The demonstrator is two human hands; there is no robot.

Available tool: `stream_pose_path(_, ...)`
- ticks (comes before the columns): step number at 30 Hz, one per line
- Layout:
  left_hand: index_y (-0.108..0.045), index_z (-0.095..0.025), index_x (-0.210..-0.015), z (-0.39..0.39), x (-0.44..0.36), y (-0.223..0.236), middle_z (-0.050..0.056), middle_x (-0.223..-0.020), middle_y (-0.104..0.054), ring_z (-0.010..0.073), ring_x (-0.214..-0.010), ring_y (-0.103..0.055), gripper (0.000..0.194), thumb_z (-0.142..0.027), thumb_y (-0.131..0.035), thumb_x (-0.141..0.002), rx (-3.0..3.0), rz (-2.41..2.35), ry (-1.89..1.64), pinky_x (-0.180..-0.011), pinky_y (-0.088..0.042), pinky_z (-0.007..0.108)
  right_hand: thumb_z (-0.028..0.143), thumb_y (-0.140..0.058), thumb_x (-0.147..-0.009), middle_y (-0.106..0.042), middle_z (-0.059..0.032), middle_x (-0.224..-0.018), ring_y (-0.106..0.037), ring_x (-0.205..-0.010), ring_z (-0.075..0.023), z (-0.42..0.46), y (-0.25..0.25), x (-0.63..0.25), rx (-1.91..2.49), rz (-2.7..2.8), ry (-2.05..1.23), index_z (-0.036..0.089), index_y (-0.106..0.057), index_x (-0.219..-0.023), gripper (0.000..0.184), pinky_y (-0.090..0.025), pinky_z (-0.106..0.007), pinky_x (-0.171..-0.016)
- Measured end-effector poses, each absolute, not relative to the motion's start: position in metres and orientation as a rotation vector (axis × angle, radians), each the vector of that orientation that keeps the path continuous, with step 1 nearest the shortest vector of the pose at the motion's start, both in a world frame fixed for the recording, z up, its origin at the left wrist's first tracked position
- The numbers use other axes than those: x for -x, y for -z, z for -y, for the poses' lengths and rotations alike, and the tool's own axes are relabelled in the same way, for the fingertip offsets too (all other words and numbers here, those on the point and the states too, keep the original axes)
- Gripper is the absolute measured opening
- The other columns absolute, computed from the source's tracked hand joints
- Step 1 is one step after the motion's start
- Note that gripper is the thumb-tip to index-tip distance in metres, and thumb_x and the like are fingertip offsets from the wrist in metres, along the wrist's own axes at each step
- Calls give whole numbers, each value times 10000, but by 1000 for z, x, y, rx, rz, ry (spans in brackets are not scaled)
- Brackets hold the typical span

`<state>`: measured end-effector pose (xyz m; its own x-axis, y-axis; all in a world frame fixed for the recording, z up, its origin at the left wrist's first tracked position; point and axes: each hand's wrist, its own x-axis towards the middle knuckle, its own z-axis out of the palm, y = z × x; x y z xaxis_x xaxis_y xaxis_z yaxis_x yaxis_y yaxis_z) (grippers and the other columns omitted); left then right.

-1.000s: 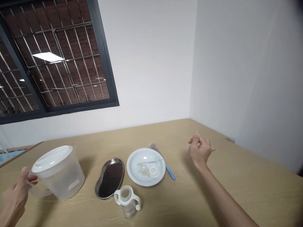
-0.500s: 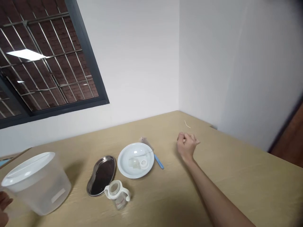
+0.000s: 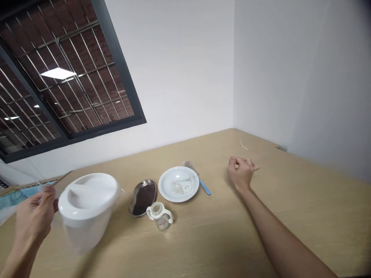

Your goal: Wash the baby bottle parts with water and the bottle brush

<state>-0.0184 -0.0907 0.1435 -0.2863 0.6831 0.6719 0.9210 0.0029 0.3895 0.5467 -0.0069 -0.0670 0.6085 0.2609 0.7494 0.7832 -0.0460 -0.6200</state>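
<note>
At the left, my left hand (image 3: 33, 218) is closed round the handle side of a translucent plastic pitcher (image 3: 85, 233) with a white lid (image 3: 94, 195). The pitcher is tilted and blurred. My right hand (image 3: 241, 173) rests on the table at the right, its fingers curled into a loose fist; whether anything is inside I cannot make out. Between the hands stands a small clear bottle with a white two-handled collar (image 3: 162, 218), its top uncovered. Behind it lies a white plate (image 3: 166, 191) holding a white ring-shaped part (image 3: 188, 188) and a translucent soft piece (image 3: 176, 187).
A kidney-shaped metal tray (image 3: 144, 196) lies left of the plate. A blue-handled brush (image 3: 205, 187) leans over the plate's right rim. A thin white strip (image 3: 243, 145) lies near the back corner of the table (image 3: 203, 235). Blue-green cloth (image 3: 21, 199) shows at the left edge.
My left hand has come into view gripping the pitcher, which has risen, turned and tilted. The whole view has shifted left; my right hand keeps its place and fist shape on the table.
</note>
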Motion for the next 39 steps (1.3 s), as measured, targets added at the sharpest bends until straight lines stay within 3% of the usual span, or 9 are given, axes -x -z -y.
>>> stream_pose_path(3,-555,-189,-547,100,-15,-152,-39,-403,-472,163,-414,-465,454,-539,-473,-823,1780,1909,1140,-408,-370,251,328,-405,-862,-504,-32,-558,-468,-743,-215,9,65,-544,1623,898,517,213,-369,-530,353,-269,-412,-839)
stream_pose_path(7,-511,-178,-520,98,-54,-153,-49,-412,-374,109,-402,-389,456,-494,-509,-848,2028,1527,988,-422,-334,222,334,-409,-860,-506,-35,-557,-464,-742,-213,10,64,-542,1625,917,513,211,-361,-531,355,-271,-405,-831)
stream_pose_path(11,-543,-171,-542,90,-85,-151,-50,-394,-395,85,-359,-364,435,-458,-539,-869,2179,1191,864,-413,-296,220,328,-403,-874,-487,-26,-567,-469,-741,-206,10,65,-540,1616,950,511,207,-365,-542,355,-274,-406,-843)
stream_pose_path(17,-419,-186,-486,72,-118,-156,-58,-387,-318,68,-342,-318,465,-422,-571,-857,2248,812,682,-401,-232,219,305,-412,-865,-468,-22,-574,-479,-747,-215,11,62,-538,1631,945,465,207,-341,-548,340,-284,-428,-863)
stream_pose_path(39,-435,-198,-500,63,-155,-162,-32,-400,-394,80,-358,-279,471,-500,-508,-853,2414,632,378,-416,-171,262,323,-369,-884,-426,-12,-573,-454,-727,-223,17,54,-533,1599,939,435,222,-311,-559,345,-305,-448,-855)
